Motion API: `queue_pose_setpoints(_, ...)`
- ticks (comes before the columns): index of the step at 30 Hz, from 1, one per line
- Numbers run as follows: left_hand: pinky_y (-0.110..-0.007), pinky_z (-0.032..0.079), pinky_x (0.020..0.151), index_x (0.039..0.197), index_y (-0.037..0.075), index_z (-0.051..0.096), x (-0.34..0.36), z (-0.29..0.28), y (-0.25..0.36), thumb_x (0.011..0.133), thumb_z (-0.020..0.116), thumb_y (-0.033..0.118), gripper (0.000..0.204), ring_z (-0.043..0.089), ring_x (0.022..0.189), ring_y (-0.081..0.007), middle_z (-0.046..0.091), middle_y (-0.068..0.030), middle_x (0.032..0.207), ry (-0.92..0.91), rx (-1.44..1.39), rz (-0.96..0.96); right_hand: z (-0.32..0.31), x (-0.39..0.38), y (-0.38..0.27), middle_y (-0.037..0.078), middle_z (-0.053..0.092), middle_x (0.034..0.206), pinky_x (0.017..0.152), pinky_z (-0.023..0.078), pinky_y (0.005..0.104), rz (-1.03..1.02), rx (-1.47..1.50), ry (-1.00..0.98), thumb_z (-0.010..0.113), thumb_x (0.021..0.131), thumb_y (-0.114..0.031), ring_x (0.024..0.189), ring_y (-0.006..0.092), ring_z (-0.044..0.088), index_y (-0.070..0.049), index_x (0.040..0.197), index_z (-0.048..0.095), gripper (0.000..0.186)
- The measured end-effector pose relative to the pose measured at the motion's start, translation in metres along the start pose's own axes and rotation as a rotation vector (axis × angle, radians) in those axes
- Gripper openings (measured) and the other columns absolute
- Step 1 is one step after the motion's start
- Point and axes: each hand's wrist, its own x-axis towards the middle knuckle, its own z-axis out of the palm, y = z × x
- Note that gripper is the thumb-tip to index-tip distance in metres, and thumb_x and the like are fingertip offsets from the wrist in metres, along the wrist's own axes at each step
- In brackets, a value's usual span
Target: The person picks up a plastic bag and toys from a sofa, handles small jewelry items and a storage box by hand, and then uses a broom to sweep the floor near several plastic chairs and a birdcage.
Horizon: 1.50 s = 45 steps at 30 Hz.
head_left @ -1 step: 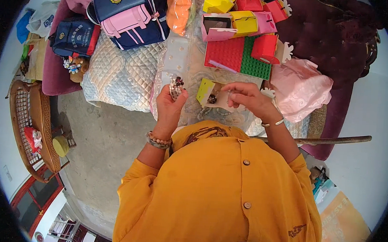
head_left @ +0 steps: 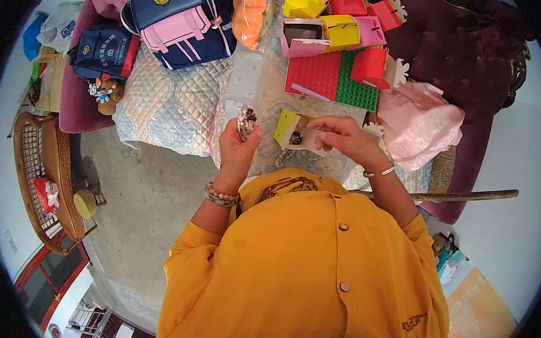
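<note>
My left hand (head_left: 240,144) is closed around a small bundle of shiny clear, white and dark bead-like pieces (head_left: 246,122), which stick up past the thumb. Their exact kind is too small to tell. To its right, my right hand (head_left: 345,139) hovers over the right side of a small open box (head_left: 283,128) with a yellow-green end. Its thumb and index finger curl together with a tiny glint at the tips; what they hold, if anything, cannot be made out. Some small dark pieces (head_left: 296,138) lie inside the box.
Beyond the box are red and green building baseplates (head_left: 315,73) with a lilac strip, and several red, yellow and pink small boxes (head_left: 342,31). Pink crumpled cloth (head_left: 419,125) lies right. Two school bags (head_left: 174,23) rest left on a quilted cover (head_left: 170,102). A wooden stick (head_left: 465,196) juts out right.
</note>
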Motion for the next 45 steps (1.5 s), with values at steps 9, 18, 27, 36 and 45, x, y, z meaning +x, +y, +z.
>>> queue_pose_setpoints(9,-0.025,0.045,0.066,0.097,0.002,0.051,0.003,0.021,-0.020,0.074,0.073,0.008,0.032,0.051,0.072,-0.0093,0.054,-0.0007,0.080,-0.097,0.430,-0.063,0.022,0.030,0.026,0.019,0.061,0.087,0.070,0.048,0.0431,-0.189,-1.064,0.050,0.051,0.079,-0.010,0.081,0.0375,0.059,-0.003,0.102,0.059,0.025)
queue_pose_setpoints(18,-0.026,0.047,0.072,0.106,-0.002,0.052,0.016,0.014,-0.040,0.079,0.063,0.003,0.030,0.056,0.080,-0.0107,0.059,-0.0045,0.091,-0.068,0.322,-0.016,0.020,0.040,0.025,0.020,0.064,0.094,0.077,0.050,0.0440,-0.145,-1.155,0.006,0.059,0.075,-0.013,0.090,0.0372,0.061,-0.004,0.105,0.061,0.031)
queue_pose_setpoints(27,-0.026,0.046,0.076,0.108,-0.002,0.051,0.010,-0.001,-0.040,0.081,0.060,-0.001,0.027,0.056,0.083,-0.0111,0.060,-0.0046,0.096,-0.039,0.234,-0.121,0.020,0.042,0.034,0.019,0.065,0.091,0.072,0.052,0.0421,-0.087,-1.371,-0.005,0.064,0.072,-0.011,0.086,0.0334,0.063,-0.001,0.090,0.066,0.020)
queue_pose_setpoints(36,-0.025,0.046,0.069,0.098,-0.002,0.055,0.013,0.005,-0.047,0.078,0.063,0.003,0.022,0.053,0.074,-0.0091,0.059,-0.0026,0.084,0.010,0.173,-0.043,0.019,0.086,0.076,0.019,0.063,0.099,0.073,0.052,0.0411,0.005,-1.384,-0.273,0.059,0.074,-0.007,0.087,0.0330,0.064,-0.002,0.099,0.063,0.026)
queue_pose_setpoints(45,-0.027,0.047,0.077,0.104,-0.001,0.054,0.017,0.005,-0.039,0.080,0.061,-0.002,0.025,0.058,0.083,-0.0117,0.061,-0.0048,0.093,0.028,0.143,-0.105,0.018,0.099,0.066,0.016,0.063,0.109,0.077,0.052,0.0411,0.099,-1.411,-0.311,0.060,0.078,-0.010,0.097,0.0321,0.063,-0.006,0.112,0.060,0.034)
